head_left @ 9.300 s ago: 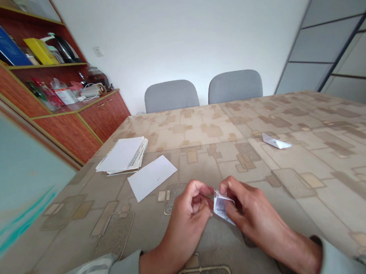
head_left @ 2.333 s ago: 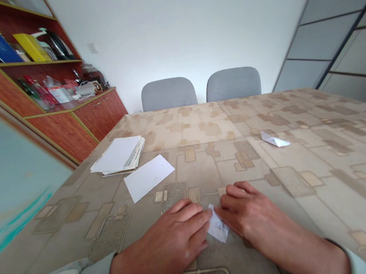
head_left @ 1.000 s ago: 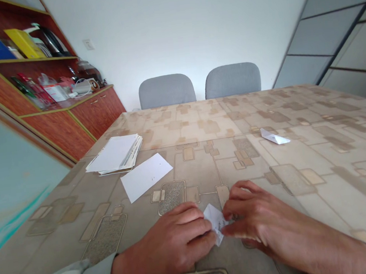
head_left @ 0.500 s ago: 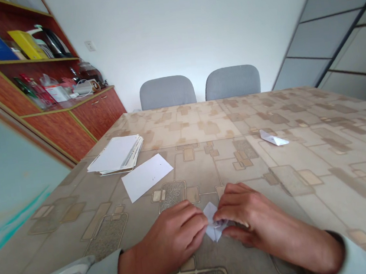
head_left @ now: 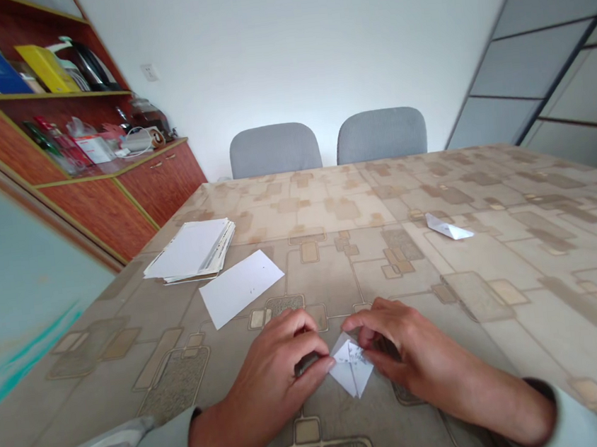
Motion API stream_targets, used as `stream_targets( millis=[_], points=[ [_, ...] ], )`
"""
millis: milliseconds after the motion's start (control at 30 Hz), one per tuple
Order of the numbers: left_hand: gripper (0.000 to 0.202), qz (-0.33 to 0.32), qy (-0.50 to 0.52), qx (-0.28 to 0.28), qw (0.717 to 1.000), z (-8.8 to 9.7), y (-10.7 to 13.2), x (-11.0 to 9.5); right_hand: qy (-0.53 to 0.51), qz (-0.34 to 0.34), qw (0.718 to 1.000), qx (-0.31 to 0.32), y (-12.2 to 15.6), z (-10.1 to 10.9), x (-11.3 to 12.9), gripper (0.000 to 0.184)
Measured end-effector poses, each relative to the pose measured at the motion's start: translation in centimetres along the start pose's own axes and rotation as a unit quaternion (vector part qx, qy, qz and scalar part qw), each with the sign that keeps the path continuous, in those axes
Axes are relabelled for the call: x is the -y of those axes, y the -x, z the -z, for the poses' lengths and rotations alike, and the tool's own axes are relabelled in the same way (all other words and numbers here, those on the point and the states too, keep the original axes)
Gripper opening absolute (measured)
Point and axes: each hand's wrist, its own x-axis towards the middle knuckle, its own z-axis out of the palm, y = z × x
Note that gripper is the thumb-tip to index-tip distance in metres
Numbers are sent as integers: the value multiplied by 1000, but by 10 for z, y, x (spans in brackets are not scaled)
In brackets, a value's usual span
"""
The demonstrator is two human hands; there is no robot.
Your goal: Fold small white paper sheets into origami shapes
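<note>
A small folded paper (head_left: 353, 380), white and diamond-shaped, lies on the table in front of me. Creases run across it, and dark print shows along a small triangular flap at its upper part. My left hand (head_left: 276, 371) pinches its left corner between thumb and fingers. At the right corner, the thumb of my right hand (head_left: 418, 349) presses the paper, with the index finger curled above near the top edge. The other fingers of that hand are bent and partly hidden.
A patterned cloth covers the table (head_left: 368, 280). To the left lie a paper stack (head_left: 189, 249) and a single white sheet (head_left: 242, 286). A folded paper piece (head_left: 448, 227) sits at the right. Two grey chairs (head_left: 274, 149) stand behind, with a cluttered shelf unit (head_left: 130, 198) at left.
My fingers have drawn back from the middle of the folded paper to its sides, uncovering the printed flap, which now lies flatter. The left hand's fingers have lifted into a looser pinch.
</note>
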Motion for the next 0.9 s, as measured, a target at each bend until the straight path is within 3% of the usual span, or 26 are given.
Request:
stream_targets(
  millis=[367,567,700,800,900],
  points=[
    [10,56,15,-31,998,-6,-5,-4,9,-9,999,-42,-3,-10,-4,26],
    [13,48,-40,-33,998,-8,-5,-5,53,0,998,-36,-5,-17,-5,38],
    [4,-35,-73,-32,996,-7,-3,-5,76,2,997,-14,-6,-16,-2,29],
    [15,-152,-136,-31,978,-5,-2,-5,78,6,997,-7,-6,-16,-1,20],
    [24,-197,-186,-21,962,-4,-3,-4,78,6,997,-8,-6,-16,-2,18]
  ],
)
